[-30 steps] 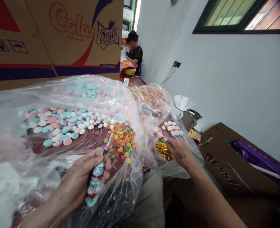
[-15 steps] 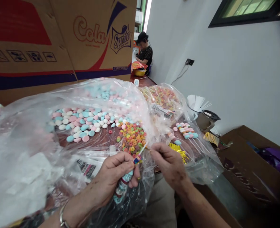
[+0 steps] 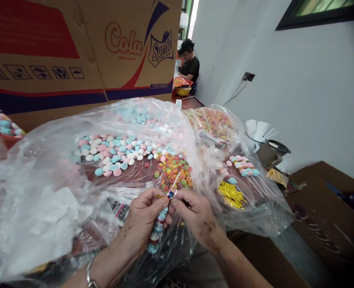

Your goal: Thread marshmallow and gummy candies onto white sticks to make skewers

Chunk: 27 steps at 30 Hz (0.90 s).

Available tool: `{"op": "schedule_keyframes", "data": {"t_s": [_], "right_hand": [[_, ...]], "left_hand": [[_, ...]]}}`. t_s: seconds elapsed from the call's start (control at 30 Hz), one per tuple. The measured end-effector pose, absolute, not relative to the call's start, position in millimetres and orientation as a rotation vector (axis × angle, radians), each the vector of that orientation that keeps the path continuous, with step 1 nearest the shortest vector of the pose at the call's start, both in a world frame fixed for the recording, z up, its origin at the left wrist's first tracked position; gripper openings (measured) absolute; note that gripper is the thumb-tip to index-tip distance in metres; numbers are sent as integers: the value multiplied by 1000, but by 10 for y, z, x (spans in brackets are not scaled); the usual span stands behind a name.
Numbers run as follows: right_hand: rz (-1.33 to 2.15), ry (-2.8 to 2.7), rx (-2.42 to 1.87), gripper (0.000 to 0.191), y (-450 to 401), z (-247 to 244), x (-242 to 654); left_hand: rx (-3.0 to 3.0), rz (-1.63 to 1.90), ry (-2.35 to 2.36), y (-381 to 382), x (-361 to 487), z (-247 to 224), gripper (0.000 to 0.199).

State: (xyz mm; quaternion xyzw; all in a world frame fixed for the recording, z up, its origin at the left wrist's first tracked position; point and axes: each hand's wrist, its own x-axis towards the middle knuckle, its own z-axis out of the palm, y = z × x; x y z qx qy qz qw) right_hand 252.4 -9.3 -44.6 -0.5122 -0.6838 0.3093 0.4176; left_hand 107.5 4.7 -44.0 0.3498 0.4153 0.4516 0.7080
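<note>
Left of centre, the flat candies [image 3: 116, 159] are pastel pink, pale blue and white, while the ring candies [image 3: 171, 170] at the centre mix orange, yellow, green and red over the dark reddish-brown table [image 3: 137, 175]. The twist ties [image 3: 231, 195] at lower right are shiny gold. At upper left, the brown carton [image 3: 89, 44] has a red block, a thin red stripe and a broad navy band.

The wrapped candy [image 3: 156, 235], pale blue under printed clear film, slants below the left hand's [image 3: 142, 218] fingertips. Its slim white stick [image 3: 176, 182] points up beyond them, beside the right hand [image 3: 195, 210].
</note>
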Motion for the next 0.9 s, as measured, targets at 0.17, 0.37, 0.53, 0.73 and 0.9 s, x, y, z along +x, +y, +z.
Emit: {"op": "schedule_keyframes", "data": {"t_s": [0.17, 0.37, 0.53, 0.73, 0.9], "right_hand": [[-342, -2183, -1060, 34, -73, -500, 2586], [-326, -2660, -600, 19, -11, -270, 2808], [-244, -2716, -434, 18, -26, -136, 2816], [-484, -2617, -882, 19, -58, -314, 2648], [-408, -1987, -1347, 25, 298, -490, 2536]], "left_hand": [[1025, 867, 1006, 182, 998, -394, 21], [1260, 168, 850, 344, 859, -183, 3], [1279, -7, 820, 349, 835, -146, 3], [1682, 364, 1067, 317, 877, -233, 10], [1937, 1302, 1190, 159, 1064, -349, 8]]}}
